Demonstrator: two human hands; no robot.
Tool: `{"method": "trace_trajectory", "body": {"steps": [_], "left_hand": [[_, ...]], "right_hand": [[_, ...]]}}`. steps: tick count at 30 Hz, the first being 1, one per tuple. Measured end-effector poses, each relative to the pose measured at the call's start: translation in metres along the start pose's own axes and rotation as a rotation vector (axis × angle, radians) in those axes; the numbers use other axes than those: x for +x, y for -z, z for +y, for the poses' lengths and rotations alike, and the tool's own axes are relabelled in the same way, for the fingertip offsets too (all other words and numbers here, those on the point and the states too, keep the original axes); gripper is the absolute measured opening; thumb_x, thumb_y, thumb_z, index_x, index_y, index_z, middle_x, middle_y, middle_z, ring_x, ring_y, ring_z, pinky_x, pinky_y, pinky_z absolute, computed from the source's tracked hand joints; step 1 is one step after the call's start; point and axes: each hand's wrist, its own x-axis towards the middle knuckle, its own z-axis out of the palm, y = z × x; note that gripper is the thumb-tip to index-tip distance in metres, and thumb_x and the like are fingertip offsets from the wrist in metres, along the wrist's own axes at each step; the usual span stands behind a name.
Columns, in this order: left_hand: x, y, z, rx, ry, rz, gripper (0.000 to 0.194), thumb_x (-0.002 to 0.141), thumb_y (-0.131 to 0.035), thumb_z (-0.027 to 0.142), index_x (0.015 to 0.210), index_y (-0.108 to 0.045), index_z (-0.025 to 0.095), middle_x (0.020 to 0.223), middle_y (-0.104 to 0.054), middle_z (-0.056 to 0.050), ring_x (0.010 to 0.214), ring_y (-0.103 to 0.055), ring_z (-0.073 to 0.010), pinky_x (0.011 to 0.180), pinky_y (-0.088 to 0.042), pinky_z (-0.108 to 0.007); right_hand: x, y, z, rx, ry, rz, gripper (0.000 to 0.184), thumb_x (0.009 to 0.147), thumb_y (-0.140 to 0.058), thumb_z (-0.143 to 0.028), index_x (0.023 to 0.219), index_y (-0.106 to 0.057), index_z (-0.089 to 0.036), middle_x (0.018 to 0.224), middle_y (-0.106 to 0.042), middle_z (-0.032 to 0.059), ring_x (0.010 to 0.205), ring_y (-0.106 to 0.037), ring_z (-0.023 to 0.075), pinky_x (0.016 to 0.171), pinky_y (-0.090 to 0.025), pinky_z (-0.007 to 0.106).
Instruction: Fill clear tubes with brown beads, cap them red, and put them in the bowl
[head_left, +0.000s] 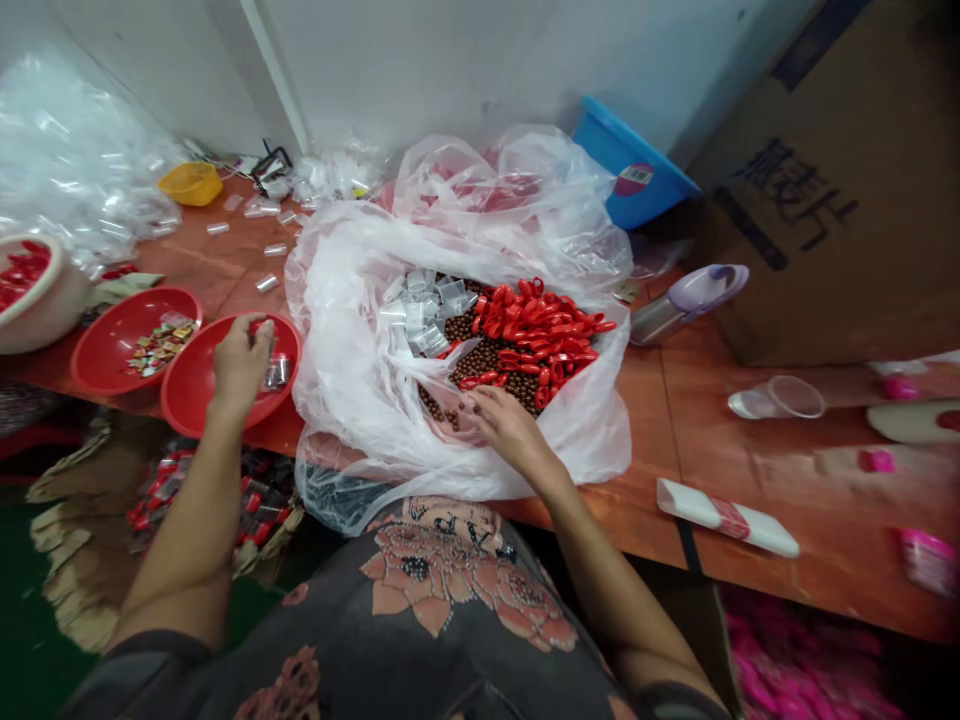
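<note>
My left hand (241,365) is over the near red bowl (180,392), its fingers closed around something small that I cannot make out, with a bit of red at the fingertips. Beside it in the bowl lies a small clear container (277,372). My right hand (511,432) rests at the near side of a white plastic bag (337,330), fingers stretched out and apart at the brown beads (480,360). Inside the opened bag, red plastic clips or scoops (540,330) heap on the right and clear plastic pieces (427,310) on the left.
Left stand a second red bowl (97,350) with small wrapped bits and a white tub (37,310) of red parts. A blue bin (630,165), a lilac-topped bottle (686,303), a carton (840,200) and a white packet (727,517) are right. Red-capped containers (259,500) lie below the table.
</note>
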Motion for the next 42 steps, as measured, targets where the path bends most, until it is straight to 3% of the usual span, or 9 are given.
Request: {"method": "trace_trajectory", "body": {"steps": [3, 6, 10, 14, 19, 24, 30, 33, 42], "left_hand": [[0.014, 0.002, -0.001, 0.001, -0.102, 0.022, 0.030, 0.091, -0.057, 0.034, 0.116, -0.065, 0.019, 0.103, -0.071, -0.008, 0.099, -0.064, -0.0256, 0.093, -0.050, -0.046], [0.006, -0.012, 0.050, -0.104, -0.380, 0.114, 0.022, 0.096, -0.051, 0.030, 0.107, -0.067, 0.021, 0.105, -0.068, -0.010, 0.100, -0.062, -0.0234, 0.089, -0.050, -0.040], [-0.002, -0.061, 0.130, -0.097, -0.753, -0.194, 0.019, 0.093, -0.053, 0.016, 0.096, -0.071, 0.022, 0.094, -0.068, -0.007, 0.092, -0.062, -0.0201, 0.083, -0.048, -0.036], [0.006, -0.109, 0.161, 0.096, -0.987, -0.413, 0.024, 0.087, -0.054, 0.005, 0.092, -0.073, 0.020, 0.101, -0.069, -0.011, 0.103, -0.059, -0.0257, 0.094, -0.040, -0.045], [0.029, -0.128, 0.155, 0.066, -0.913, -0.609, 0.026, 0.081, -0.056, -0.001, 0.086, -0.070, 0.020, 0.105, -0.066, -0.009, 0.112, -0.053, -0.0251, 0.096, -0.039, -0.039], [0.035, -0.115, 0.154, -0.008, -0.878, -0.699, 0.022, 0.075, -0.065, -0.005, 0.078, -0.066, 0.017, 0.085, -0.060, -0.004, 0.097, -0.052, -0.0189, 0.095, -0.039, -0.031], [-0.017, -0.079, 0.171, -0.178, -0.919, -0.725, 0.016, 0.084, -0.070, 0.021, 0.101, -0.069, 0.023, 0.096, -0.062, -0.004, 0.095, -0.056, -0.0188, 0.084, -0.043, -0.029], [-0.050, -0.073, 0.169, -0.346, -0.902, -0.837, 0.018, 0.086, -0.068, 0.026, 0.104, -0.070, 0.025, 0.095, -0.063, -0.004, 0.089, -0.060, -0.0178, 0.078, -0.045, -0.028], [-0.081, -0.113, 0.186, -0.584, -0.380, -0.882, 0.009, 0.084, -0.065, 0.024, 0.090, -0.072, 0.020, 0.091, -0.071, -0.005, 0.085, -0.065, -0.0202, 0.080, -0.048, -0.031]], "right_hand": [[0.000, 0.006, 0.016, -0.047, -0.056, 0.016, 0.034, 0.094, -0.051, -0.024, 0.124, -0.066, -0.023, 0.123, -0.065, 0.0109, 0.113, -0.061, 0.0252, 0.099, -0.050, 0.043], [0.006, 0.005, 0.024, -0.104, -0.075, 0.004, 0.032, 0.095, -0.048, -0.022, 0.120, -0.068, -0.022, 0.116, -0.067, 0.0107, 0.107, -0.062, 0.0237, 0.096, -0.050, 0.039], [0.020, -0.004, 0.025, -0.267, -0.096, -0.058, 0.047, 0.091, -0.043, -0.009, 0.134, -0.058, -0.020, 0.136, -0.058, 0.0127, 0.114, -0.060, 0.0236, 0.097, -0.048, 0.035], [0.018, 0.001, 0.022, -0.366, -0.118, -0.179, 0.044, 0.093, -0.045, -0.011, 0.132, -0.060, -0.023, 0.133, -0.059, 0.0118, 0.107, -0.064, 0.0223, 0.089, -0.049, 0.032], [-0.002, 0.027, 0.014, -0.388, -0.260, -0.217, 0.025, 0.095, -0.050, -0.024, 0.108, -0.071, -0.020, 0.107, -0.066, 0.0113, 0.086, -0.068, 0.0227, 0.070, -0.050, 0.032], [0.005, 0.025, 0.007, -0.150, -0.235, -0.030, 0.031, 0.097, -0.048, -0.031, 0.121, -0.067, -0.024, 0.116, -0.066, 0.0104, 0.101, -0.067, 0.0246, 0.084, -0.054, 0.036], [0.033, -0.001, -0.004, 0.318, -0.116, 0.133, 0.061, 0.090, -0.060, -0.033, 0.148, -0.043, -0.023, 0.136, -0.061, 0.0113, 0.106, -0.067, 0.0219, 0.095, -0.053, 0.039], [0.031, -0.006, -0.005, 0.426, -0.086, 0.130, 0.042, 0.092, -0.054, -0.030, 0.134, -0.059, -0.025, 0.124, -0.069, 0.0060, 0.104, -0.068, 0.0202, 0.095, -0.052, 0.038], [-0.018, 0.028, 0.036, 0.370, -0.386, 0.318, 0.030, 0.088, -0.059, -0.041, 0.109, -0.068, -0.022, 0.104, -0.068, 0.0068, 0.084, -0.065, 0.0190, 0.081, -0.055, 0.037]]}}
